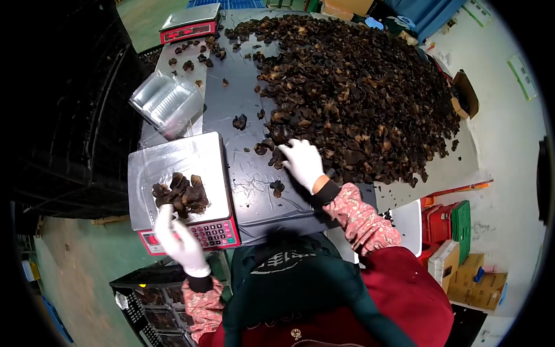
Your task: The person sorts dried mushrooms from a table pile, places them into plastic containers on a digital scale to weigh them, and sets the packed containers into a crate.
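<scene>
My left hand [180, 243], in a white glove, is over the front edge of a red scale [141, 168] with a steel plate. Its fingers are stretched out and apart, the tips beside a small heap of dark wood ear mushrooms [184, 194] on the plate. My right hand [303, 165], also gloved in white, reaches to the near left edge of a large pile of wood ear mushrooms [358, 92]. Its fingers are spread and slightly bent, with nothing visible in them. A few loose mushrooms [277, 188] lie on the dark table cover [254, 211] nearby.
Stacked clear plastic trays [167, 104] stand behind the scale. A second red scale [191, 24] is at the far left. Below left, a black crate [139, 301] holds filled clear packs. Tall black crates [58, 115] rise at left; cartons [477, 283] stand at lower right.
</scene>
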`<act>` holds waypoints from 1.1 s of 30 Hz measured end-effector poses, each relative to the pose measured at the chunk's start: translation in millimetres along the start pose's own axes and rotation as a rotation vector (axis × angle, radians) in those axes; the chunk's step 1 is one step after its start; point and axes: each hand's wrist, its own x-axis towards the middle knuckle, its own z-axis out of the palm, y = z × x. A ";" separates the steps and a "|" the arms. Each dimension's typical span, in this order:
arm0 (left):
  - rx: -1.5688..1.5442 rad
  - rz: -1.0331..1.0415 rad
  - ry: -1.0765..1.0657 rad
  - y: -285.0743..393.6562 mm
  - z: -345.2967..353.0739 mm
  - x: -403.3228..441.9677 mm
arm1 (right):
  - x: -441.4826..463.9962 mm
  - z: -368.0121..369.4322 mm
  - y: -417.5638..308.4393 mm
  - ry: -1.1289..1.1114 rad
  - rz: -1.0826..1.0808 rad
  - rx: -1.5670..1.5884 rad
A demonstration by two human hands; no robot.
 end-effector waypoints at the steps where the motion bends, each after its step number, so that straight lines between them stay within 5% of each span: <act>1: -0.052 0.083 -0.034 25.0 11.7 -4.2 | -11.0 16.2 20.6 -0.054 0.050 0.058; 5: -0.374 0.185 -0.435 82.3 75.1 -39.2 | -23.2 36.3 50.0 -0.080 0.238 0.451; 7: -0.540 0.026 -0.548 80.5 121.8 -53.9 | -26.6 37.3 52.9 -0.046 0.219 0.466; 8: -0.507 -0.104 -0.621 79.6 140.6 -54.7 | -29.8 39.6 53.6 -0.030 0.157 0.486; 14: -0.144 0.012 -0.560 54.3 251.7 -44.4 | -35.2 34.6 45.2 0.005 0.030 0.338; 15: -0.048 -0.094 -0.727 55.0 259.3 -40.5 | -37.7 23.8 47.6 0.087 0.100 0.454; 18: 0.045 -0.197 -0.779 66.9 265.6 -34.8 | -60.1 -11.5 71.8 0.322 0.109 0.682; 20: 0.111 -0.200 -0.829 66.9 262.9 -31.1 | -100.0 -48.4 90.1 0.141 0.391 0.859; 24: 0.066 -0.044 -0.635 46.6 257.1 -42.0 | -223.3 -83.0 149.0 0.156 0.632 0.682; 28: 0.040 -0.131 -0.494 44.6 224.1 -50.6 | -338.0 -88.1 210.4 -0.441 0.712 0.019; 30: -0.268 -0.452 -0.523 41.0 209.9 -57.5 | -326.8 -80.3 196.6 -0.244 0.602 0.172; 32: -0.341 -0.356 -0.333 40.0 203.1 -73.3 | -269.2 -77.0 161.3 -0.146 0.499 0.448; 33: -0.513 -0.510 -0.343 45.2 196.7 -74.8 | -240.3 -67.2 140.3 -0.051 0.393 0.510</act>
